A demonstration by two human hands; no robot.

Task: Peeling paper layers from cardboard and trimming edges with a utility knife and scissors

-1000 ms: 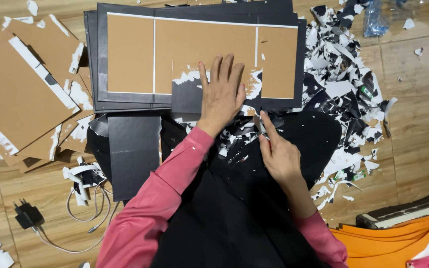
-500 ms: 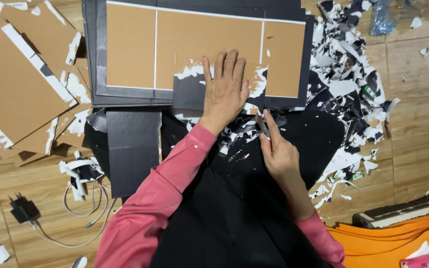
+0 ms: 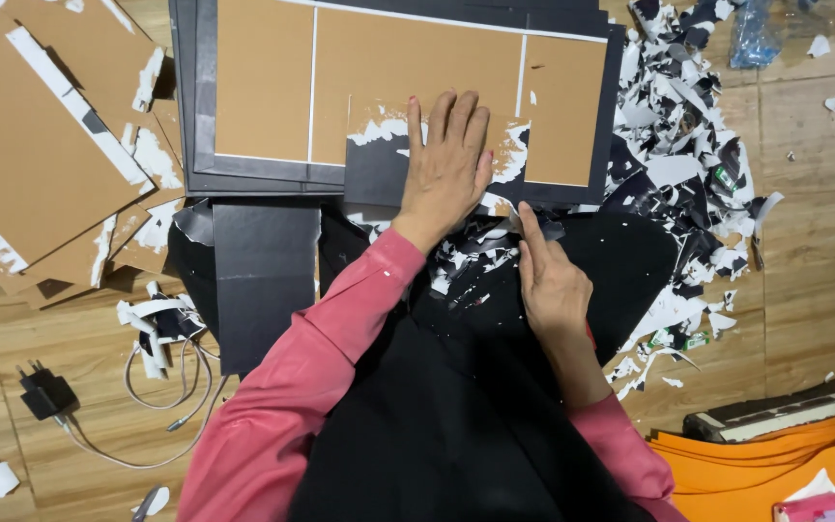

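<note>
Wooden plank floor (image 3: 804, 193), seen from above; work is done on the floor and over a black lap cloth (image 3: 456, 406).

Item 1. Small dark board piece (image 3: 379, 174), grey-black with a torn brown-and-white patch, lying flat on a stack of dark-bordered brown boards (image 3: 263, 87). Left hand (image 3: 448, 164) rests palm down on it, fingers spread wide and flat, pinning rather than gripping. Judged stiff, light and thin; the facing paper looks brittle and likely tears in flakes. Best taken by a clean edge or pressed flat from above; the torn patch offers poor purchase.

Item 2. Right hand (image 3: 548, 280), at the near right corner of the piece, fingers drawn close together with the tips pinched at the board edge. Whether it holds a tool or a paper strip cannot be told.

Item 3. Torn scraps (image 3: 678, 164), black and white, heaped to the right and scattered across the lap.

Item 4. Stripped brown boards (image 3: 41, 155), stacked left, with white paper remnants.

Item 5. Dark sheet (image 3: 263, 280), rectangular, left of the lap.

Item 6. Black plug with white cable (image 3: 45, 391), lower left.

Packages: clear bluish plastic bag (image 3: 756, 39), top right; small pink and white packet (image 3: 819, 503), bottom right, on orange sheets (image 3: 775, 464); small green-marked label scraps among the litter at right.
</note>
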